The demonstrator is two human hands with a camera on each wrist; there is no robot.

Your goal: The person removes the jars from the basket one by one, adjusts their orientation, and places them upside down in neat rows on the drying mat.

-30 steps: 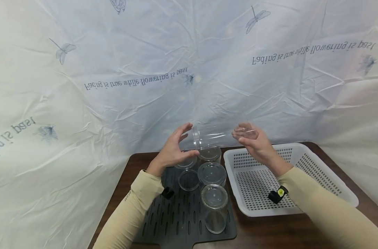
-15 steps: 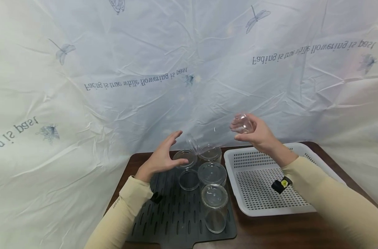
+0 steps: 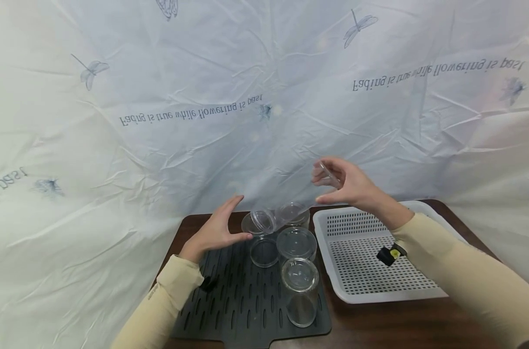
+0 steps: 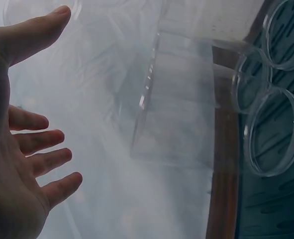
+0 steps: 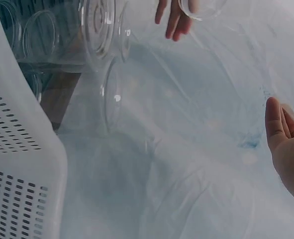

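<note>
My right hand curls round the base end of a clear jar. The jar slants down to the left, its ribbed mouth end lowest, above the other jars. To the left of that mouth is my left hand, fingers and thumb spread apart, holding nothing. In the left wrist view its palm and straight fingers stand apart from any jar. Several clear jars stand on a dark slotted mat, among them a front jar, a middle jar and a back jar.
A white perforated basket stands right of the mat on the brown wooden table. Behind the table and at its sides hangs a pale printed plastic sheet, close beyond both hands.
The jar has turned from nearly level to slanting, its mouth end dropping. My left hand has moved left and down, away from the mouth. The standing jars and basket have not moved.
</note>
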